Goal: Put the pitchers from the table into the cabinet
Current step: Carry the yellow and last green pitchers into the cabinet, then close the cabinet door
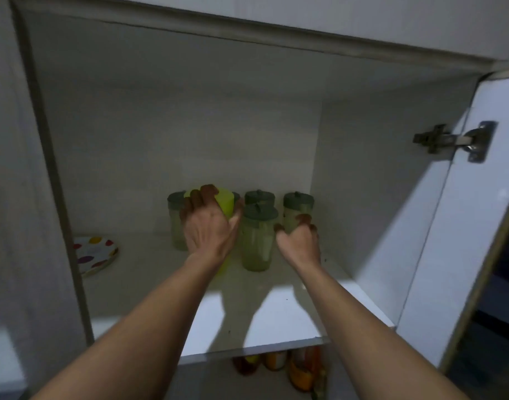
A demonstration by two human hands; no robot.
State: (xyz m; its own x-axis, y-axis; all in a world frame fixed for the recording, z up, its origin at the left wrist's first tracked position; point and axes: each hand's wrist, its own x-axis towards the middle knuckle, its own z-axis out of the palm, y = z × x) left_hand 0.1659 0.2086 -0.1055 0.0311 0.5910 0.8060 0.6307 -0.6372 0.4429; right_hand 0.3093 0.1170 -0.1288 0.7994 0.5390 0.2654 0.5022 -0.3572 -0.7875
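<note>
Both my arms reach into an open white cabinet. My left hand wraps a bright yellow-green pitcher standing on the shelf. My right hand grips the lower part of a clear pitcher with a dark green lid at the right of the group. Between my hands stands another green-lidded pitcher, with one more behind it. A further green-lidded pitcher stands left of my left hand, partly hidden by it.
A plate with coloured spots lies at the shelf's left side. The cabinet door hangs open on the right with a metal hinge. Jars and bottles show on the shelf below.
</note>
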